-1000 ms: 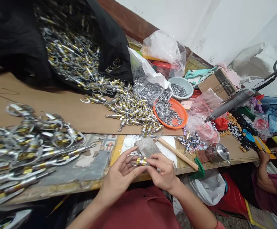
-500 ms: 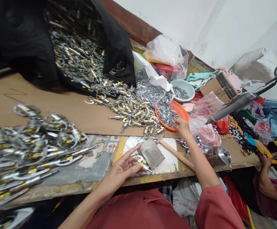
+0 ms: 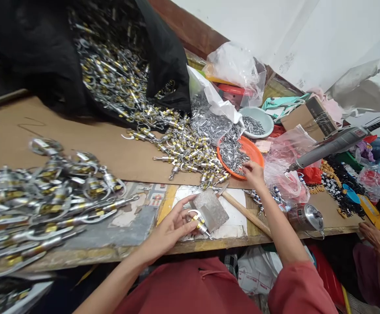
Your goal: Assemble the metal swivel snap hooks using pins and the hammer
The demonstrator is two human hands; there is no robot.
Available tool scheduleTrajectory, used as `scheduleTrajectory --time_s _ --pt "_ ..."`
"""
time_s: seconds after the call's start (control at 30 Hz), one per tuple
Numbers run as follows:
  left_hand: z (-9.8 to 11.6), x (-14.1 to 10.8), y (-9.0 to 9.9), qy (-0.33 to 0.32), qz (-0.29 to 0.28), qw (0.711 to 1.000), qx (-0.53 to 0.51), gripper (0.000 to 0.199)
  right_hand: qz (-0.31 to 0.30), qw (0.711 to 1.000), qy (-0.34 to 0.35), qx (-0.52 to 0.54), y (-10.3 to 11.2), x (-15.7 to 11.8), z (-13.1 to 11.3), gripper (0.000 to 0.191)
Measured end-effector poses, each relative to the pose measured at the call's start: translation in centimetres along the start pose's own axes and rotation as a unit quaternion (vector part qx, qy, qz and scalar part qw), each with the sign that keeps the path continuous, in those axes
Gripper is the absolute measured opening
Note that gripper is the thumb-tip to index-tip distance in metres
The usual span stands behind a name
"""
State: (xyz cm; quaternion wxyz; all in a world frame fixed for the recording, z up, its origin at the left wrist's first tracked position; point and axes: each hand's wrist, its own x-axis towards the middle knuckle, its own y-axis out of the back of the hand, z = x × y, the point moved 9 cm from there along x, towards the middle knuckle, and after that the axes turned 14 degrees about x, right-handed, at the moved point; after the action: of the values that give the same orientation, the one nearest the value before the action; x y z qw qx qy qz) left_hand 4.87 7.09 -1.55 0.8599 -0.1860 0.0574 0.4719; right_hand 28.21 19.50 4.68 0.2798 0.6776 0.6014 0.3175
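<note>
My left hand [image 3: 177, 224] is closed around a silver metal fitting with a curved hook and a yellow band [image 3: 200, 223], near the table's front edge. Beside it, a flat grey metal block [image 3: 212, 210] lies on the white patch of the tabletop. My right hand [image 3: 254, 175] reaches to the near rim of an orange bowl [image 3: 256, 150] with small metal pieces [image 3: 232, 155] in it. Its fingertips are pinched together; whatever is between them is too small to make out. A wooden-handled hammer [image 3: 247, 214] rests between the block and my right forearm.
Similar fittings [image 3: 190, 148] spill from a black sack [image 3: 167, 56]; another pile [image 3: 55, 192] covers the left side. Behind the orange bowl stands a pale bowl of pins [image 3: 255, 123]. A grey tool [image 3: 330, 148] hangs at right, above a metal mug [image 3: 307, 216]. Another person's hand [image 3: 373, 233] is far right.
The whole view has shifted slightly, with things appearing a little further right. My left hand still holds the fitting, and my right hand stays at the orange bowl's rim.
</note>
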Motion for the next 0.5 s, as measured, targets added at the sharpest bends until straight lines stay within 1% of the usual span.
scheduleTrajectory --time_s 0.07,0.13,0.17,0.2,0.27,0.33,0.37,0.43,0.5 --pt "0.2 0.1 0.1 -0.002 -0.001 1.000 -0.009 0.077 -0.037 0.998 0.017 0.054 -1.0 -2.7 -1.8 0.023" --pt "0.3 0.3 0.3 -0.002 0.004 1.000 -0.020 0.083 -0.100 0.988 0.046 0.111 -2.8 -5.8 -4.3 0.020" --pt "0.4 0.4 0.3 -0.001 0.006 1.000 -0.026 0.086 -0.150 0.972 0.076 0.162 -4.0 -7.4 -6.0 0.019" --pt "0.4 0.4 0.4 0.000 0.008 0.999 -0.032 0.087 -0.185 0.959 0.104 0.187 -4.9 -8.9 -7.5 0.018" --pt "0.4 0.5 0.5 -0.001 0.008 0.999 -0.039 0.087 -0.197 0.946 0.166 0.197 -5.7 -11.0 -10.1 0.018" --pt "0.3 0.6 0.5 -0.002 0.007 0.999 -0.040 0.085 -0.172 0.945 0.217 0.175 -5.9 -12.0 -11.7 0.017" --pt "0.2 0.6 0.5 -0.003 0.008 0.999 -0.041 0.084 -0.163 0.945 0.232 0.164 -5.9 -12.2 -12.1 0.017" --pt "0.0 0.7 0.5 -0.005 0.009 0.999 -0.040 0.083 -0.162 0.948 0.234 0.143 -6.2 -12.2 -12.4 0.016" --pt "-0.2 0.9 0.5 -0.010 0.008 0.999 -0.038 0.083 -0.187 0.951 0.216 0.117 -6.7 -12.1 -12.3 0.014"
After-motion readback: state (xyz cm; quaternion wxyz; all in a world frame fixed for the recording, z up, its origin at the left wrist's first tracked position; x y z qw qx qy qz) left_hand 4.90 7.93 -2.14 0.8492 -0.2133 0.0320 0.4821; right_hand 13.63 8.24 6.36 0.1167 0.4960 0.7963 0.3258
